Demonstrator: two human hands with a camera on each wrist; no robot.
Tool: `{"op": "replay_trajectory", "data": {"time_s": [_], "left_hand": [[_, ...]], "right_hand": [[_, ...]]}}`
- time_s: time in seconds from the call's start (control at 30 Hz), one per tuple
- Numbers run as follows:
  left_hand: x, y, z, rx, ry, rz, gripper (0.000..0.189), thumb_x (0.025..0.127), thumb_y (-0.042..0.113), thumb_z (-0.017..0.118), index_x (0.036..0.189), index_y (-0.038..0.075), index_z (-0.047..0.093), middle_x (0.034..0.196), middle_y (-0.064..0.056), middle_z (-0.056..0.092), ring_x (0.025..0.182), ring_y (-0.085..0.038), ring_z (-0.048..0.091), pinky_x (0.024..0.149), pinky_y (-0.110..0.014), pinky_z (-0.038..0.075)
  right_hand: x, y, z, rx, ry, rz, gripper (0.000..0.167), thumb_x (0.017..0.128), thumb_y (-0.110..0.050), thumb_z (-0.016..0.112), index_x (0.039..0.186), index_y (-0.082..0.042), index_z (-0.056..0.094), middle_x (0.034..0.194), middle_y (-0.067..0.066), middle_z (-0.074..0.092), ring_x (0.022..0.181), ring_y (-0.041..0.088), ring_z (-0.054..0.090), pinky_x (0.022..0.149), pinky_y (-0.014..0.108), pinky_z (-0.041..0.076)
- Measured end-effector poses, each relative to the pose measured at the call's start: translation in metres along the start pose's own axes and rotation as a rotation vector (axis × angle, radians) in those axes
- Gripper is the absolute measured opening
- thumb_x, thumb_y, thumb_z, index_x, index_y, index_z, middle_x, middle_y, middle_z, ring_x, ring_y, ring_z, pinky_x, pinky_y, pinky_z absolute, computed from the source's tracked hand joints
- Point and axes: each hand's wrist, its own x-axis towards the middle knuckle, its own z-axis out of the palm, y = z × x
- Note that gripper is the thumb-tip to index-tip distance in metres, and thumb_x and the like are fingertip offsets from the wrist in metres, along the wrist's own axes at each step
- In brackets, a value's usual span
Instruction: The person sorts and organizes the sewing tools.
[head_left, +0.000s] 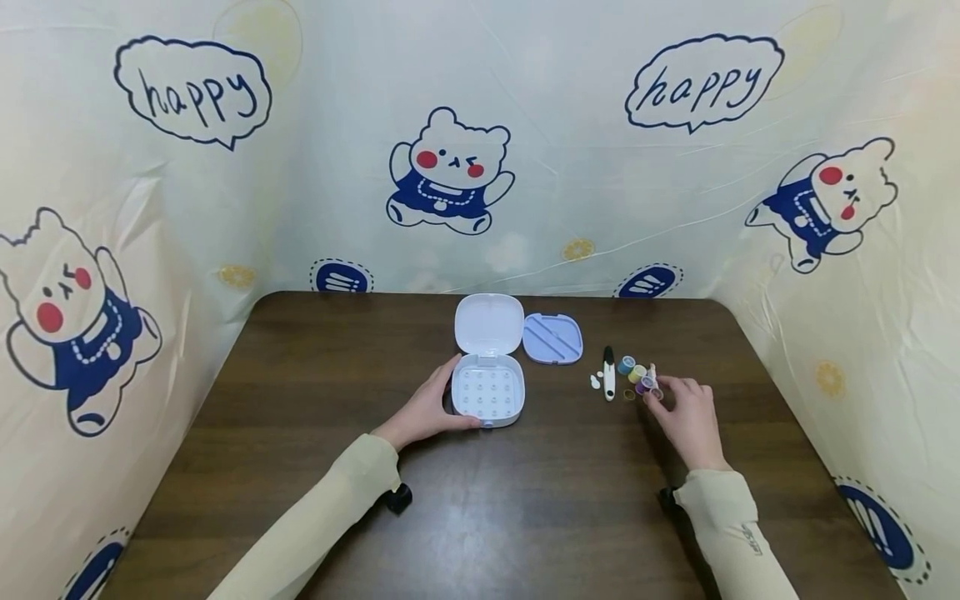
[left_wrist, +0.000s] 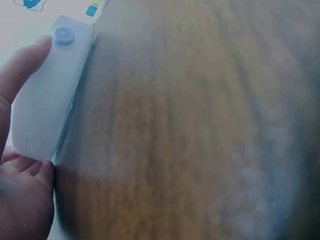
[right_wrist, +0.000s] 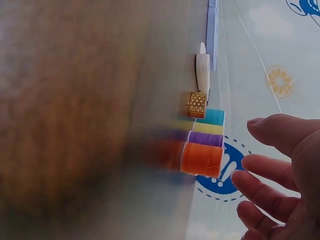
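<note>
My left hand (head_left: 429,408) grips the left side of a pale blue sewing box (head_left: 488,414), its thumb along the front beside the round latch (left_wrist: 64,35). The lid (head_left: 489,323) is raised, and rows of small pegs show inside. Over on the right, my right hand (head_left: 688,421) is held at a group of thread spools with its fingers loosely bent and apart. The orange spool (right_wrist: 202,160) is closest to it, then the purple spool (right_wrist: 206,138), yellow spool (head_left: 637,374) and blue spool (head_left: 626,364). A gold thimble (right_wrist: 197,104) sits by the spools.
A periwinkle tray (head_left: 552,339) with a diagonal divider lies right of the lid. Black-and-white thread snips (head_left: 609,373) and small white pieces (head_left: 596,382) lie left of the spools. A printed curtain (head_left: 450,258) surrounds the back and sides of the brown table (head_left: 315,358).
</note>
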Motion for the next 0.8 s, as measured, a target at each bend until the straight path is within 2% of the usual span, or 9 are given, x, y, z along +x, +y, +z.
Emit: {"op": "replay_trajectory", "data": {"time_s": [0.17,0.5,0.63,0.8], "left_hand": [[-0.0003,0.0001,-0.0006,-0.007,-0.002,0.005,0.125,0.075,0.045,0.094,0.168,0.014,0.016,0.17,-0.011,0.024,0.156,-0.028,0.026,0.125,-0.053,0.027],[0.0002,-0.0009,-0.0003,-0.003,-0.003,0.004,0.125,0.075,0.047,0.094,0.168,0.014,0.015,0.171,-0.011,0.024,0.156,-0.029,0.026,0.125,-0.053,0.026],[0.0001,-0.0015,-0.0002,0.005,0.0,0.004,0.126,0.075,0.047,0.094,0.168,0.015,0.015,0.171,-0.011,0.024,0.156,-0.028,0.026,0.126,-0.053,0.026],[0.0001,-0.0013,0.0001,0.004,0.002,0.008,0.125,0.075,0.047,0.094,0.168,0.014,0.016,0.17,-0.012,0.024,0.156,-0.029,0.026,0.125,-0.054,0.027]], "right_hand": [[-0.0029,0.0037,0.0004,0.004,-0.048,0.061,0.036,0.093,-0.015,0.078,0.118,0.01,0.07,0.114,0.033,0.066,0.098,0.044,0.05,0.082,0.053,0.04],[-0.0039,0.0074,-0.0029,0.103,-0.163,0.175,0.045,0.099,-0.025,0.074,0.128,0.008,0.065,0.121,0.032,0.064,0.109,0.045,0.049,0.094,0.06,0.042],[-0.0052,0.0098,-0.0024,0.105,-0.173,0.181,0.043,0.099,-0.024,0.074,0.126,0.008,0.066,0.12,0.032,0.064,0.109,0.045,0.049,0.095,0.061,0.041],[-0.006,0.0094,-0.0044,0.13,-0.162,0.17,0.035,0.098,-0.015,0.073,0.123,0.009,0.067,0.117,0.032,0.066,0.111,0.049,0.053,0.098,0.064,0.039]]}}
